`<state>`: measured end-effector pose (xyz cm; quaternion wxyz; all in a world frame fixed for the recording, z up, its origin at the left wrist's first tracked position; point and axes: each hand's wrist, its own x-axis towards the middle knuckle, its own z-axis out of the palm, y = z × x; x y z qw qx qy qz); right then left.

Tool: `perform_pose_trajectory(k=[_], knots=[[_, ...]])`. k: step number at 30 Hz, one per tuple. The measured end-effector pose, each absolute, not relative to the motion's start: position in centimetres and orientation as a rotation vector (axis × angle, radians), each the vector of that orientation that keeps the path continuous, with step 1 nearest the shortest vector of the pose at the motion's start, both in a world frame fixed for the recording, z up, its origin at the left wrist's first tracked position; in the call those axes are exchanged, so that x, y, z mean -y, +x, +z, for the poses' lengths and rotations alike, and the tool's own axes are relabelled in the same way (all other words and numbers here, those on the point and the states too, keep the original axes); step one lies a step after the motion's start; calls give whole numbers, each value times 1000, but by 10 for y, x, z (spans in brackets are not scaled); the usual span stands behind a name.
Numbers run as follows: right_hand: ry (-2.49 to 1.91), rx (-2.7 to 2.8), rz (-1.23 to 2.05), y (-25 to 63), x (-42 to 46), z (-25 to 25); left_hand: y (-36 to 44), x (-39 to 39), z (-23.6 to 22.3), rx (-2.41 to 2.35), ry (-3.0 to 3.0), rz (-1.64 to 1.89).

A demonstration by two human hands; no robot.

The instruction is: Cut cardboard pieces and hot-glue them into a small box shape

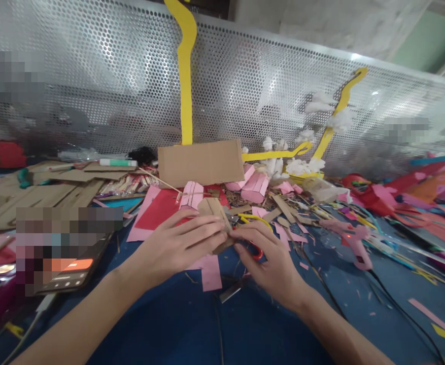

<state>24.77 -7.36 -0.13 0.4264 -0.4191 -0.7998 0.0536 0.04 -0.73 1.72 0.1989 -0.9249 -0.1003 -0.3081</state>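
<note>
Between my two hands is a small piece of cardboard (211, 207), tilted above the blue table. My left hand (186, 238) lies over it, fingers together and wrapped across its near side. My right hand (270, 258) pinches its right end with thumb and fingertips; the exact grip is partly hidden. Just behind my right hand lie yellow-handled scissors (258, 219), and a red loop (258, 252) shows beneath that hand. Under the cardboard are a pink paper strip (210, 274) and a red sheet (157, 215). Pink folded paper pieces (255, 187) sit farther back.
A cardboard box (200, 163) with a tall yellow strip (186, 96) stands ahead. To the right lies a pink glue gun (353, 238) with its cord. A phone (73, 271) is at left, near stacked cardboard (24, 203). A perforated metal panel (237, 91) closes off the back.
</note>
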Motion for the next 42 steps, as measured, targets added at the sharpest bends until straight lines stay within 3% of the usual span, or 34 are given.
perform_pose_trajectory(k=[42], knots=[[-1212,2054,299,247,71,-5,3,5,12,129,-2438,-759]])
